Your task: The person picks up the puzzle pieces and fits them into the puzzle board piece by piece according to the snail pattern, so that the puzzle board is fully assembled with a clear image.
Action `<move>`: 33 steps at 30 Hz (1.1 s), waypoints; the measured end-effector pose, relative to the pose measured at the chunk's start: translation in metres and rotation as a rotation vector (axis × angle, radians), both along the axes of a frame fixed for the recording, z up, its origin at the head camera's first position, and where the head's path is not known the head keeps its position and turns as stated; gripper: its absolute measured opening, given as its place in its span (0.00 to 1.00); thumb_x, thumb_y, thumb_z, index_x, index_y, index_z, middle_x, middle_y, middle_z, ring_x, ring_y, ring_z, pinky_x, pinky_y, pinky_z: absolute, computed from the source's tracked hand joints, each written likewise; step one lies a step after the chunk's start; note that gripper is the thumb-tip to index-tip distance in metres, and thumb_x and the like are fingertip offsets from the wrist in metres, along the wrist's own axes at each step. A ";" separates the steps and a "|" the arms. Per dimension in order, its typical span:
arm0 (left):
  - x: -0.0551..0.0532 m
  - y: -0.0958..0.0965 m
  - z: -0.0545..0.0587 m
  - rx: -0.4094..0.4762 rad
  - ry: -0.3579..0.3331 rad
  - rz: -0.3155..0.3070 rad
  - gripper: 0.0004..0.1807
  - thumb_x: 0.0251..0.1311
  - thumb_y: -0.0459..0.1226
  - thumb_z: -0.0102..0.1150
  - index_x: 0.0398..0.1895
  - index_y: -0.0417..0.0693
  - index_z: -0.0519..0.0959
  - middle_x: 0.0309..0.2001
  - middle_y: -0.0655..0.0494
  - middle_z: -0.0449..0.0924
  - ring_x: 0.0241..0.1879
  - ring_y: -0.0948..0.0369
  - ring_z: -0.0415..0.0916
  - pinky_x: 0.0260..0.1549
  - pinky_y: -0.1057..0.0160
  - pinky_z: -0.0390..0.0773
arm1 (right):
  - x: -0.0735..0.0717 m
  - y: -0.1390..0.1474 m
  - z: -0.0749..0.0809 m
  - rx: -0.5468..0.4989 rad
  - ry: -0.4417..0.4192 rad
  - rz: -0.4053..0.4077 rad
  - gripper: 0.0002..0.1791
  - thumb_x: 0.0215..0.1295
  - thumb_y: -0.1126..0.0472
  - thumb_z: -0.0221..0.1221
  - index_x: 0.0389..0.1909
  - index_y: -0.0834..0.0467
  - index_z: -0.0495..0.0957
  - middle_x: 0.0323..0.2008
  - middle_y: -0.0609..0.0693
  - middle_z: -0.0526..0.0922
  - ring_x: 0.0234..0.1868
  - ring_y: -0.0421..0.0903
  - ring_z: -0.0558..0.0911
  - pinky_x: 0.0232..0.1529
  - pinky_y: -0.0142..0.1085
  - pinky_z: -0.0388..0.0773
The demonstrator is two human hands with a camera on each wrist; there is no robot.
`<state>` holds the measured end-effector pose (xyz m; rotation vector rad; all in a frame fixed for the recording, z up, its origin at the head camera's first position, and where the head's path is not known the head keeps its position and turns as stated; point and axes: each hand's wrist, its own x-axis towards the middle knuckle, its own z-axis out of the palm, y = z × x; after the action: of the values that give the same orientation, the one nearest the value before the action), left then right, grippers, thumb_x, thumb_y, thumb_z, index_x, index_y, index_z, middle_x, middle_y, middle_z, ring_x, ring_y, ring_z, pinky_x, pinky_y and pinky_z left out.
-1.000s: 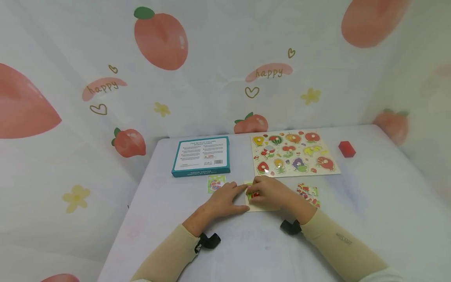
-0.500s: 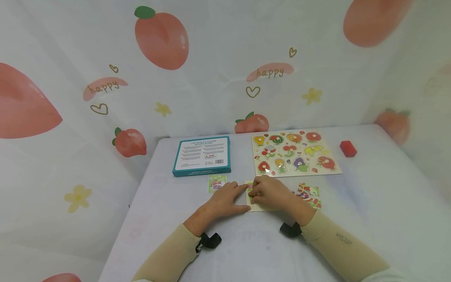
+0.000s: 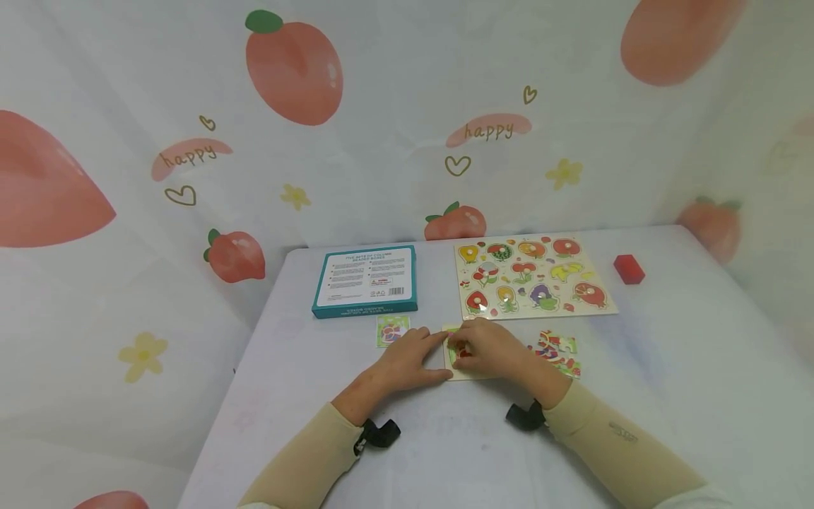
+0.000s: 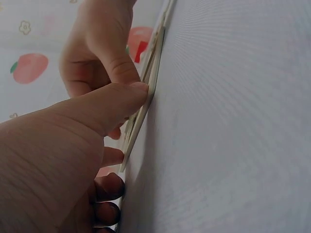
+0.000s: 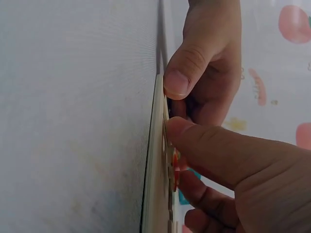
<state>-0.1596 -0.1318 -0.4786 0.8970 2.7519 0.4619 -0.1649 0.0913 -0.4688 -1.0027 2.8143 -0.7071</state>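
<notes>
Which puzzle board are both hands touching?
The small board, between the left hand and the right hand. The big fruit board lies farther back, and neither hand is on it.

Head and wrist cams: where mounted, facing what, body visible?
Head: on the head, forward and down at the table; left grip, right grip, sleeved forearms.
Left wrist: on that wrist, low toward the small board; left grip near, right beyond.
Right wrist: same, from the other side; right grip near, left beyond.
Wrist views share: both grips, small board edge-on.
</notes>
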 end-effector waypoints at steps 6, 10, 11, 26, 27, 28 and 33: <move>-0.001 -0.001 0.000 0.002 -0.002 -0.001 0.43 0.62 0.61 0.64 0.77 0.53 0.68 0.48 0.57 0.74 0.44 0.61 0.67 0.42 0.62 0.72 | -0.003 0.001 -0.004 -0.029 0.059 -0.014 0.15 0.60 0.51 0.74 0.44 0.54 0.88 0.37 0.41 0.81 0.41 0.40 0.76 0.46 0.38 0.77; -0.001 -0.001 0.001 -0.008 0.002 -0.001 0.43 0.62 0.62 0.64 0.76 0.53 0.69 0.45 0.59 0.72 0.41 0.62 0.67 0.39 0.63 0.71 | -0.005 0.003 -0.007 -0.044 0.111 0.036 0.12 0.61 0.52 0.74 0.41 0.54 0.92 0.37 0.41 0.79 0.39 0.40 0.76 0.43 0.36 0.77; 0.000 -0.001 0.001 -0.009 0.002 0.000 0.43 0.62 0.62 0.64 0.76 0.52 0.69 0.44 0.59 0.72 0.41 0.62 0.67 0.39 0.63 0.70 | -0.005 0.004 -0.007 -0.049 0.123 0.051 0.12 0.61 0.53 0.74 0.41 0.54 0.92 0.37 0.41 0.79 0.39 0.40 0.75 0.42 0.35 0.76; 0.000 0.000 0.002 0.000 0.000 -0.006 0.43 0.62 0.61 0.64 0.76 0.51 0.69 0.43 0.59 0.72 0.40 0.61 0.66 0.38 0.63 0.69 | -0.004 0.008 -0.001 0.069 0.217 0.122 0.10 0.64 0.61 0.70 0.46 0.52 0.91 0.38 0.43 0.78 0.39 0.43 0.72 0.42 0.36 0.73; 0.000 0.000 0.002 -0.001 -0.003 -0.004 0.43 0.62 0.61 0.64 0.76 0.52 0.69 0.43 0.59 0.72 0.40 0.61 0.66 0.38 0.63 0.69 | -0.003 0.008 -0.001 0.078 0.220 0.122 0.10 0.64 0.60 0.70 0.46 0.51 0.91 0.37 0.42 0.78 0.39 0.43 0.72 0.42 0.36 0.73; 0.000 0.000 0.002 -0.001 -0.006 -0.003 0.43 0.62 0.61 0.64 0.76 0.52 0.68 0.43 0.59 0.71 0.40 0.61 0.66 0.38 0.63 0.69 | -0.002 0.008 -0.001 0.083 0.226 0.125 0.10 0.64 0.60 0.70 0.46 0.51 0.91 0.37 0.43 0.78 0.38 0.43 0.72 0.41 0.36 0.73; 0.000 0.000 0.001 -0.005 -0.005 0.001 0.43 0.63 0.62 0.63 0.76 0.52 0.68 0.45 0.59 0.72 0.42 0.61 0.67 0.40 0.63 0.70 | 0.000 0.008 -0.001 0.110 0.273 0.162 0.11 0.64 0.61 0.71 0.48 0.53 0.91 0.39 0.45 0.80 0.39 0.44 0.74 0.43 0.36 0.75</move>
<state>-0.1594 -0.1313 -0.4775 0.8922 2.7476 0.4562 -0.1652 0.0992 -0.4701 -1.3827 2.9081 -0.4207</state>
